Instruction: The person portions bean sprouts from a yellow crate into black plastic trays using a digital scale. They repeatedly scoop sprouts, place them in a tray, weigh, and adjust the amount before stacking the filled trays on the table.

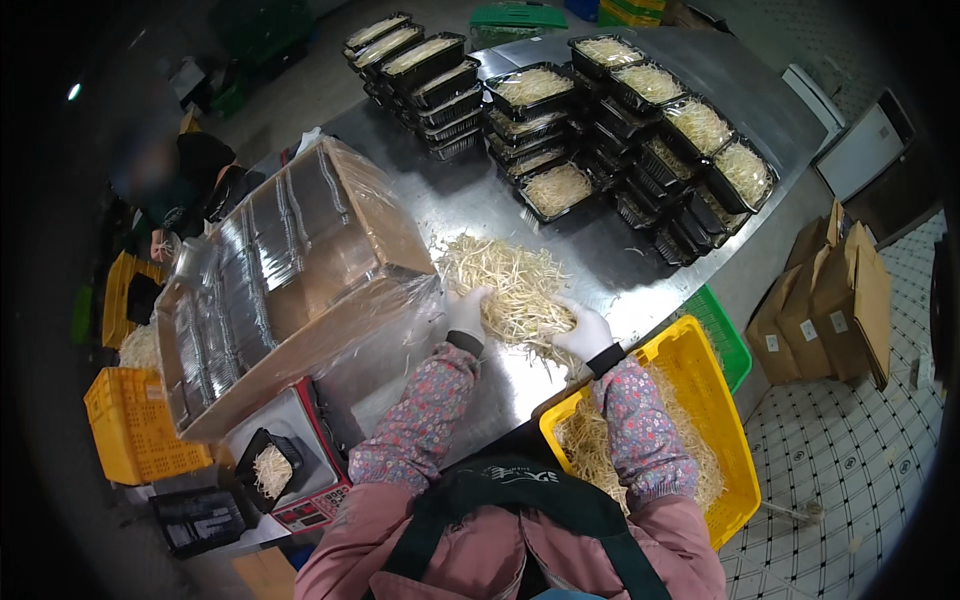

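A loose heap of bean sprouts [510, 290] lies on the steel table in front of me. My left hand [466, 312], in a white glove, presses into the heap's left side with its fingers curled into the sprouts. From the right side my right hand [584, 332], gloved too, grips the sprouts, and its fingertips are partly hidden among them. Below my right forearm a yellow crate [735, 480] holds more bean sprouts. On a red-framed scale [310, 490] at the lower left sits a black tray [290, 448] with some sprouts in it.
A cardboard box [385, 205] of clear plastic lids stands left of the heap. Stacks of filled black trays [555, 190] occupy the table's far side. A green crate [735, 345] is beside the yellow one. Paper bags [830, 300] stand right; another person [185, 185] is at far left.
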`<state>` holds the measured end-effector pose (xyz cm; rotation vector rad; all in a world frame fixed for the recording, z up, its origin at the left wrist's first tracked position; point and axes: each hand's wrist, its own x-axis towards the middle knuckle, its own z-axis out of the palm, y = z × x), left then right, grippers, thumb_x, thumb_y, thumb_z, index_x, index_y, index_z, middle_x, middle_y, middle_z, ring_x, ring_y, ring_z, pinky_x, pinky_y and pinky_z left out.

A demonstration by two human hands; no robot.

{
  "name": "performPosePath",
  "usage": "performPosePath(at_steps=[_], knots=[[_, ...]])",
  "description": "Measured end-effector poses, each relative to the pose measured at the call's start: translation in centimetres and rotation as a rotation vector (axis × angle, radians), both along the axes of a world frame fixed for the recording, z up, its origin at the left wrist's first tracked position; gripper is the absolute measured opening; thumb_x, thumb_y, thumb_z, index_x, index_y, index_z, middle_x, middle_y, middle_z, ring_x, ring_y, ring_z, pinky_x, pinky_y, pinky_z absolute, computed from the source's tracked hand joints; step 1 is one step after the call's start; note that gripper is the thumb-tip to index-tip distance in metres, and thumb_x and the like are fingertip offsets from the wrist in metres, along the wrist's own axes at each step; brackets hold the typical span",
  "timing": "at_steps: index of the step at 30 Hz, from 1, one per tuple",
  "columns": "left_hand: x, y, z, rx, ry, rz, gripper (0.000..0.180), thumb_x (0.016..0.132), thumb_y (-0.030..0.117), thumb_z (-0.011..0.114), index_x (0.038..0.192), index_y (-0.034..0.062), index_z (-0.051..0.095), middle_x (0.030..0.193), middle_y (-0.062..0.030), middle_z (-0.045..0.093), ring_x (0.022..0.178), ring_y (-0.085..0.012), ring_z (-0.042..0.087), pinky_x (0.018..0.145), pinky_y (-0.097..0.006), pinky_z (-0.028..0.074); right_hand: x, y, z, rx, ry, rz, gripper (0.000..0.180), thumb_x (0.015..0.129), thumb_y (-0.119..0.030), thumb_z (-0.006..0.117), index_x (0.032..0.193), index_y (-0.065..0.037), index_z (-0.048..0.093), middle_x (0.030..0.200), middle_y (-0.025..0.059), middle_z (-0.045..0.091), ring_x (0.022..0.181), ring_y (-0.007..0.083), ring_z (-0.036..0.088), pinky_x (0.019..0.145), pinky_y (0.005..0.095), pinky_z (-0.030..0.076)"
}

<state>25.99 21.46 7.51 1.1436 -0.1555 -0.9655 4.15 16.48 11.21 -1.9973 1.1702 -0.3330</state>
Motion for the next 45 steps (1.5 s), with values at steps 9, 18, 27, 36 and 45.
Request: performPosePath(at_steps=[9, 18, 27, 36, 45], knots=[[8.5, 10.8, -6.0, 0.113, 0.004, 0.139, 0.039, 0.069, -0.009, 0.063, 0.105, 0.0009, 0.054, 0.091, -0.0081, 0.062, 0.077, -0.0206, 0.061, 0.068, -0.032, 0.050, -0.6, 0.3, -2.5, -0.022, 0.210, 0.066, 0.077, 0.063, -0.035, 0.082, 0.130, -0.011, 0.053, 0.122, 0.0146, 0.058, 0.107, 0.0331, 0.058, 0.092, 0.0378, 0.048], [7.0, 13.9, -3.6, 0.871, -0.915, 0.101, 0.103, 0.067, 0.010, 0.077, 0.148, 0.0037, 0.015, 0.144, -0.0241, 0.033, 0.129, -0.0353, 0.039, 0.108, -0.040, 0.033, 4.9, 4.4, -3.6, -0.280, 0.520, 0.264, 0.109, 0.059, -0.029, 0.085, 0.148, -0.024, 0.021, 0.150, 0.0153, 0.026, 0.129, 0.0433, 0.037, 0.098, 0.0481, 0.044], [11.9, 18.6, -6.0, 0.024, -0.409, -0.025, 0.098, 0.063, -0.015, 0.062, 0.149, 0.0037, 0.017, 0.143, -0.0168, 0.038, 0.128, -0.0261, 0.043, 0.105, -0.031, 0.037, 0.9, -0.9, -1.1, 0.335, -0.451, -0.024, 0.053, 0.072, -0.002, 0.073, 0.122, 0.001, 0.055, 0.107, 0.0098, 0.066, 0.095, 0.0146, 0.062, 0.084, 0.0282, 0.050], [14.2, 24.9, -5.5, 0.211, -0.340, 0.052, 0.090, 0.067, -0.013, 0.066, 0.145, -0.0005, 0.024, 0.141, -0.0176, 0.039, 0.123, -0.0255, 0.047, 0.096, -0.033, 0.046, 9.4, 3.9, -2.7, 0.436, -0.287, -0.019, 0.073, 0.076, -0.020, 0.079, 0.131, 0.012, 0.043, 0.121, 0.0178, 0.058, 0.110, 0.0230, 0.056, 0.096, 0.0312, 0.043], [14.0, 30.2, -8.3, 0.568, -0.766, 0.226, 0.078, 0.074, 0.011, 0.071, 0.140, -0.0012, 0.033, 0.144, -0.0213, 0.033, 0.133, -0.0318, 0.034, 0.111, -0.038, 0.027, 11.1, 3.6, -7.1, 0.461, -0.359, 0.165, 0.048, 0.084, -0.012, 0.071, 0.126, 0.005, 0.054, 0.118, 0.0118, 0.061, 0.105, 0.0145, 0.058, 0.090, 0.0267, 0.047]])
